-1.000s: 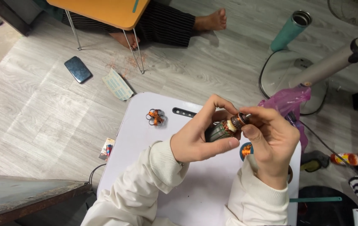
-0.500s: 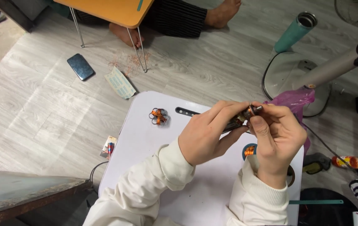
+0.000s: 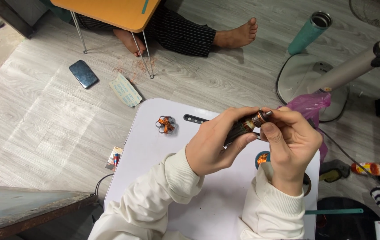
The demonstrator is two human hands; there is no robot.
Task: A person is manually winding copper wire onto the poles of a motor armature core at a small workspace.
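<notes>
Closest to the camera, two cream sleeves come up over a small white lap table [image 3: 163,186], and both hands meet above its far right part around a small motor armature [image 3: 248,125], a dark ribbed cylinder with a copper-coloured band and a short shaft at its upper end. The left hand [image 3: 214,144] is wrapped around the dark body from below, thumb across it, seemingly to keep it from turning; the right hand [image 3: 290,142] pinches the shaft end between thumb and fingertips, so the piece is tilted up to the right and lifted clear of the table. Under the right wrist a round part with copper winding [image 3: 262,158] lies on the table, and further up its surface a small coil of copper wire [image 3: 166,124] and a dark slotted strip [image 3: 195,119] lie well apart from the hands. Beyond, on the grey wooden floor, lie a paper card [image 3: 125,89] and a phone [image 3: 83,74], then another person's bare feet under an orange table [image 3: 110,11]
</notes>
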